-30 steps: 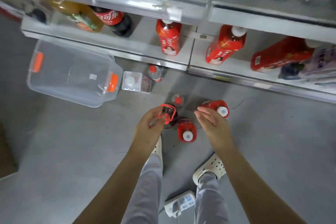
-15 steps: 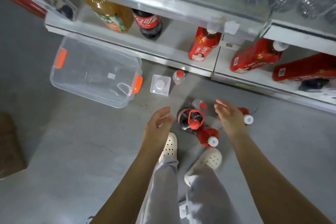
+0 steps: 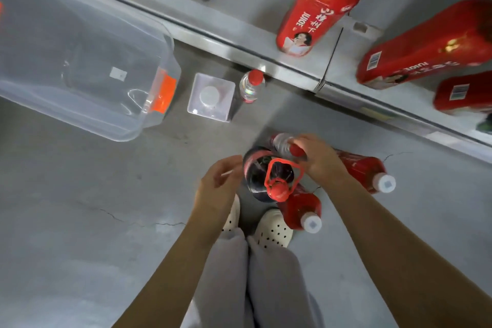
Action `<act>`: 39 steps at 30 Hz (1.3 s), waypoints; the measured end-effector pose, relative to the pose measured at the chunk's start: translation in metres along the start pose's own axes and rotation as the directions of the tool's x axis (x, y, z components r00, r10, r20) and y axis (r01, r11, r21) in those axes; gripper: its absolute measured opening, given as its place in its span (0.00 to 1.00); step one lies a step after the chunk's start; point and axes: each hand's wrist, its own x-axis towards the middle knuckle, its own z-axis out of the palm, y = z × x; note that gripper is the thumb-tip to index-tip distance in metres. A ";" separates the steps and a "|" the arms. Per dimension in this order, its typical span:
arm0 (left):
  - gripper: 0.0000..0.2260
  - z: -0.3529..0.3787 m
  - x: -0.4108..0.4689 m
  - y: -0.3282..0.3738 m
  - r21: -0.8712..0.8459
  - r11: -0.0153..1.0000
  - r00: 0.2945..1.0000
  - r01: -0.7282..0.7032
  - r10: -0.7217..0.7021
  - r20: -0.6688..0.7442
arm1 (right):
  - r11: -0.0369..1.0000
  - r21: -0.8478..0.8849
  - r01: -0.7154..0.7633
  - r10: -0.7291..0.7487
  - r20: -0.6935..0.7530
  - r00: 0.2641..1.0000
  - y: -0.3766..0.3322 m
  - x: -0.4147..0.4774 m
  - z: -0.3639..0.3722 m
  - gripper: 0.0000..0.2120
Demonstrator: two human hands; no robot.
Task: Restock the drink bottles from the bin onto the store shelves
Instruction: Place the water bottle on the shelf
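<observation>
My right hand (image 3: 323, 161) is already on the job: its fingers curl over the red-capped top of the small clear bottle (image 3: 279, 142), which stands on the floor (image 3: 106, 208) just at that hand's 10 o'clock. My left hand (image 3: 217, 181) hangs loosely curled and holds nothing, just beside the dark cola bottle (image 3: 255, 168) at its 3 o'clock; whether it touches that bottle I cannot tell.

The small bottle looks upright to me, its long axis vertical with the cap towards me, touching or nearly touching the cola bottle. Two red juice bottles (image 3: 362, 169) (image 3: 300, 208) stand close by, at the right hand's 4 and 6 o'clock.

The bottom shelf (image 3: 253, 8) runs from 12 to 2 o'clock beyond the hands, with a red juice bottle on the shelf (image 3: 319, 5) at 12. So I judge the lift goes straight up, then forward, the right hand being nearer. The clear bin (image 3: 165, 42) lies at 10 o'clock.
</observation>
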 end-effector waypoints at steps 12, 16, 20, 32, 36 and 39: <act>0.11 -0.055 -0.129 0.080 0.051 0.997 0.994 -0.056 0.061 -0.093 | 0.970 0.181 0.163 -0.026 -0.586 0.810 -0.099 -0.132 -0.120 0.13; 0.11 -0.067 -0.237 0.162 0.087 0.964 0.967 -0.252 0.253 -0.003 | 0.836 0.469 0.285 0.088 -0.627 0.774 -0.189 -0.242 -0.210 0.15; 0.24 -0.084 -0.348 0.228 0.280 0.839 0.885 -0.466 0.436 0.166 | 0.586 0.670 0.457 0.078 -0.607 0.791 -0.277 -0.345 -0.290 0.15; 0.29 -0.149 -0.522 0.250 0.247 0.715 0.757 -0.654 0.610 0.235 | 0.277 0.694 0.665 -0.144 -0.654 0.743 -0.440 -0.491 -0.346 0.12; 0.25 -0.178 -0.554 0.228 0.096 0.743 0.746 -0.663 0.644 0.167 | 0.309 0.693 0.651 -0.152 -0.640 0.754 -0.482 -0.509 -0.336 0.14; 0.17 -0.223 -0.572 0.210 -0.055 0.778 0.770 -0.626 0.628 0.111 | 0.415 0.681 0.603 -0.171 -0.593 0.787 -0.518 -0.521 -0.312 0.14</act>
